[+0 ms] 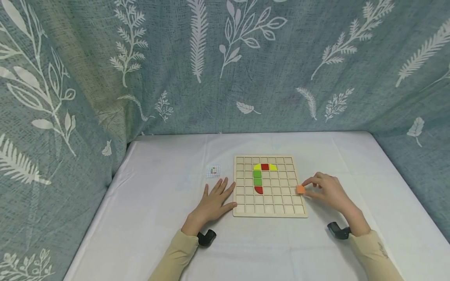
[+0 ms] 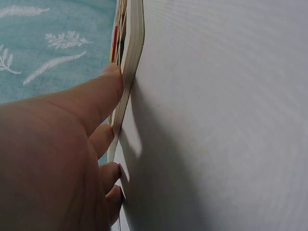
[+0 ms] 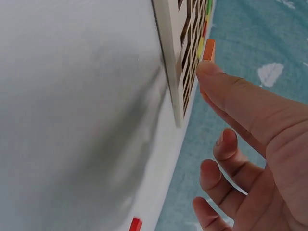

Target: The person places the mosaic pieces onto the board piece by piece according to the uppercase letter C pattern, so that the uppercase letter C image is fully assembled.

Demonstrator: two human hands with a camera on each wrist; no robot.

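A wooden grid board [image 1: 268, 210] lies on the white table. In its cells, a yellow quarter-round, a red square [image 1: 265, 167] and another yellow quarter-round form a row. Green squares [image 1: 258, 178] and a red quarter-round [image 1: 258, 190] run down below its left end. My left hand [image 1: 213, 203] lies flat with spread fingers, its thumb touching the board's left edge. Between thumb and index finger, my right hand [image 1: 327, 189] pinches an orange square tile [image 1: 300, 189]. The right wrist view shows this orange tile [image 3: 209, 49] held above the board's right edge, the other fingers loosely bent.
A small card [image 1: 213, 171] with a coloured grid pattern lies left of the board. Low in the right wrist view, a red piece [image 3: 135, 224] rests on the table. Behind the table hangs a blue-green leaf-patterned curtain [image 1: 211, 97].
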